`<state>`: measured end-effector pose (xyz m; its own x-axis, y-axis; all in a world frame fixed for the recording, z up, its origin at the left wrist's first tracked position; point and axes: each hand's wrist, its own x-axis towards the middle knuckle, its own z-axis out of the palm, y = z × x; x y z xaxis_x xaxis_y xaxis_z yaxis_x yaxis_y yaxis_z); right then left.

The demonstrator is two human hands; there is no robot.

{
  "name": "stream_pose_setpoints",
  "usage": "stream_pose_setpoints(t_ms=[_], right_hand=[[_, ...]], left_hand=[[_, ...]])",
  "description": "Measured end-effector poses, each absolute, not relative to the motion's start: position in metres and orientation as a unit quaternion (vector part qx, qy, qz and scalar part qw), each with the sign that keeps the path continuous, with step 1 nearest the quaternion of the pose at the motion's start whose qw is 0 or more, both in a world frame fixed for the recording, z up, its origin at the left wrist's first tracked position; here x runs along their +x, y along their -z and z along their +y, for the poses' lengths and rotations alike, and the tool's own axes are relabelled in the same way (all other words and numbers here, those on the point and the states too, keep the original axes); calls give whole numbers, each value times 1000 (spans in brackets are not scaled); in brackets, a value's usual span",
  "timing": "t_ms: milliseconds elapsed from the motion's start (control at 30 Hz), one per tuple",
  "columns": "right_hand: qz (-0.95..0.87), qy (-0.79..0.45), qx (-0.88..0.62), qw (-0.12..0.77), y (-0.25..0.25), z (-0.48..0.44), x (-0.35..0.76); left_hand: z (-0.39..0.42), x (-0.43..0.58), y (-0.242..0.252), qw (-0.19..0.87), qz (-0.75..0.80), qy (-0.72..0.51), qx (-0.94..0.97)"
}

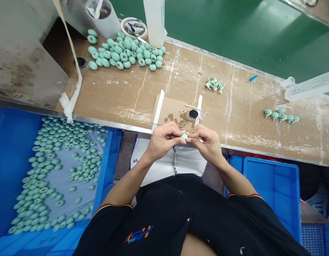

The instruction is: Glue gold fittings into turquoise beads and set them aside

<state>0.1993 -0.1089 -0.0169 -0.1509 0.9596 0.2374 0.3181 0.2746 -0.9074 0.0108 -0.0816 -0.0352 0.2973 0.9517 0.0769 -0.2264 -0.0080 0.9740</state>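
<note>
Both hands meet just off the bench's front edge, over my lap. Between the fingertips of my left hand (164, 139) is a mint-green egg-shaped piece (183, 136). My right hand (205, 140) pinches the small yellow-tipped part at its right side; the fingers hide most of it. Just beyond the hands, a small jar of dark liquid (192, 114) stands on a stained cardboard sheet (164, 106) held by white tape. A thin wooden stick (193, 107) lies by the jar.
Many green egg-shaped pieces (124, 51) are heaped at the back left. Small green-and-yellow pieces (215, 84) lie right of centre, and assembled figures (281, 116) farther right. A blue bin (104, 167) of green pieces stands at left, another blue bin (271, 170) at right.
</note>
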Motion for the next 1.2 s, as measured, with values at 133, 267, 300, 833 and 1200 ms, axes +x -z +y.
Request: stream_pose_setpoints(t_ms=[133, 267, 300, 833, 1200], right_hand=[[-681, -351, -476, 431, 20, -107, 198], [-695, -371, -457, 413, 25, -104, 198], [-695, -377, -451, 413, 25, -103, 199], [-778, -221, -454, 374, 16, -131, 213], [-577, -86, -712, 390, 36, -105, 315]], left_hand=[[-81, 7, 31, 621, 371, -455, 519], [-82, 4, 32, 628, 389, -435, 515], [-83, 4, 32, 633, 389, -431, 512], [-100, 26, 20, 679, 426, -403, 442], [-91, 11, 22, 522, 463, -374, 610]])
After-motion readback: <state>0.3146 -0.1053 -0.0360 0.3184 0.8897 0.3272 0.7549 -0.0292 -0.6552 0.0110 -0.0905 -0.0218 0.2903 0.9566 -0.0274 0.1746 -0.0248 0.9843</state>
